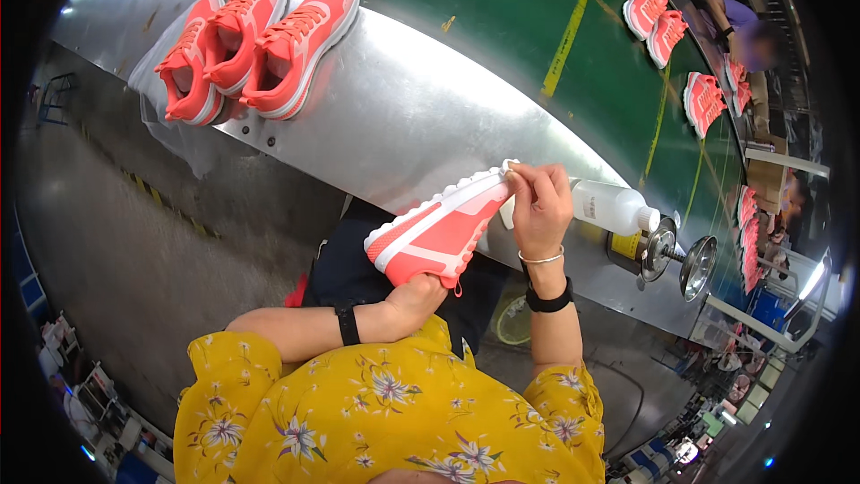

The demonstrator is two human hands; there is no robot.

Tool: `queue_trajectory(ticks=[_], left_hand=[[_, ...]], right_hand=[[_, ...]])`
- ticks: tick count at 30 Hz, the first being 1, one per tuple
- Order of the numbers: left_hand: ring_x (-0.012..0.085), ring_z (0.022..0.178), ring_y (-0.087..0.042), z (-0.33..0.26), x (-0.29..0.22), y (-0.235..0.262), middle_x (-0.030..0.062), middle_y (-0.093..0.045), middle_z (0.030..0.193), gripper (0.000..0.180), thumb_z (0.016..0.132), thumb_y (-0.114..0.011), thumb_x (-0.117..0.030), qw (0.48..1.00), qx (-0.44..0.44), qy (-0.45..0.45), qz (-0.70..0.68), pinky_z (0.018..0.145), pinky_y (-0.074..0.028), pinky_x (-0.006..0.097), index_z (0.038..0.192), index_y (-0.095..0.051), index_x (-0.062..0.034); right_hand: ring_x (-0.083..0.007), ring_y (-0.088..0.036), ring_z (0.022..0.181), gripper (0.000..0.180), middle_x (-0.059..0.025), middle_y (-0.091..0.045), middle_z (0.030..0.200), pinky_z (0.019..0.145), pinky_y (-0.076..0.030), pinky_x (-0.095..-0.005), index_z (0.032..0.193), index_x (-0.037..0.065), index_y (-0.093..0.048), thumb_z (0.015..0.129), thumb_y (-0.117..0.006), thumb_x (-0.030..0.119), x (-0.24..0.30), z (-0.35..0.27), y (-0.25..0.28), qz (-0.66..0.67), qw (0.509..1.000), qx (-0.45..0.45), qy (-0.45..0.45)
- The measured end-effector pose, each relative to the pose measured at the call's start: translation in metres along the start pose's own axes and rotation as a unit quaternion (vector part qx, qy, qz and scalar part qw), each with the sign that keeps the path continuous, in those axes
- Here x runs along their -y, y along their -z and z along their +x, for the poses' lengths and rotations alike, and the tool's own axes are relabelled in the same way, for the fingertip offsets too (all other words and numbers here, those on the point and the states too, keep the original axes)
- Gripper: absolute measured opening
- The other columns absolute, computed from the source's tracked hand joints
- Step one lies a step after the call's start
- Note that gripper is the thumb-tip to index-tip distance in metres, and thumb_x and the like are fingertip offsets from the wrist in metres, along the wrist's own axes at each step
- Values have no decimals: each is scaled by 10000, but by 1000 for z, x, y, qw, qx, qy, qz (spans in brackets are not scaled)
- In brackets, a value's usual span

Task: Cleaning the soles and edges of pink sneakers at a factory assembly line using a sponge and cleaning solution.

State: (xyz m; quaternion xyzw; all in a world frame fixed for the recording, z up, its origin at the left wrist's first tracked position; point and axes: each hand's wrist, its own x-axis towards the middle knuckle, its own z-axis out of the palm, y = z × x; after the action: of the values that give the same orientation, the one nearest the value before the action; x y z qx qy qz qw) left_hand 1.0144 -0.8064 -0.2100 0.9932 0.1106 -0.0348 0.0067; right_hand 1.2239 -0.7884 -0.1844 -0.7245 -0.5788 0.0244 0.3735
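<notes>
Sneaker [439, 233] — coral, white sole — sits in your left hand [414, 294], grip closed around its underside, above your lap at the table [403, 116] edge. Your right hand [540, 202] pinches a small white pad against its toe; white bottle [614, 207] just beside.

Coral shoe [439, 231] in soft matt cloth, smooth panel along the side, white rubbery sole, ridged at the edge. Three more coral shoes [246, 45] in knitted mesh with woven laces. Surface [403, 116] of bare sheet metal, dull sheen, faintly scuffed, bolted along the rim. Green belt [502, 27] matt, rubber-like, painted with yellow lines. Bottle [614, 207] of milky translucent plastic, smooth. Funnel-shaped fitting [685, 260] of polished metal, glossy. Thin metal bangle and black matt strap at the right hand [542, 206]; black band near the left hand [417, 291]. Yellow flowered cloth sleeves, light and matt.
</notes>
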Motion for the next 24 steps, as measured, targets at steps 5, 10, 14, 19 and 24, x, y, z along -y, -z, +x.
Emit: queue_trajectory(ticks=[5,10,14,19,24], left_hand=[[115,655,-666,1,2,-1,-21,-677,733,79,741,-656,-214,999,-28,-14,7,518,-441,264,780,-720,-188],[115,618,-658,-4,-8,-14,-34,-663,693,73,733,-657,-212,998,-21,-14,61,503,-433,265,778,-710,-192],[103,572,-637,-2,-23,-18,-45,-651,678,76,727,-654,-210,998,35,20,48,473,-412,266,776,-707,-186],[89,561,-625,-7,-11,-25,-56,-643,675,78,724,-651,-211,995,-3,-41,94,458,-397,269,776,-706,-193],[89,561,-624,-9,-17,-31,-57,-641,675,108,734,-642,-212,994,-14,-35,105,455,-392,271,810,-716,-195]], right_hand=[[-264,-620,735,239,-91,-580,829,602,-502,-352,997,88,-699,777,-684,-4,29,-13,-21,-39,993,39,102],[-268,-621,733,193,-92,-582,823,615,-511,-366,944,85,-696,776,-691,-9,13,3,-10,-75,996,-4,45],[-269,-612,702,179,-93,-578,818,607,-504,-368,938,76,-701,784,-729,-10,21,-4,-11,-61,998,-27,-15],[-259,-615,682,153,-100,-591,820,600,-510,-352,957,44,-711,816,-729,-12,15,-1,-10,-64,997,-7,40],[-276,-616,692,143,-110,-594,818,609,-514,-351,949,44,-701,823,-731,-16,11,-8,-7,-51,997,-46,-30]])
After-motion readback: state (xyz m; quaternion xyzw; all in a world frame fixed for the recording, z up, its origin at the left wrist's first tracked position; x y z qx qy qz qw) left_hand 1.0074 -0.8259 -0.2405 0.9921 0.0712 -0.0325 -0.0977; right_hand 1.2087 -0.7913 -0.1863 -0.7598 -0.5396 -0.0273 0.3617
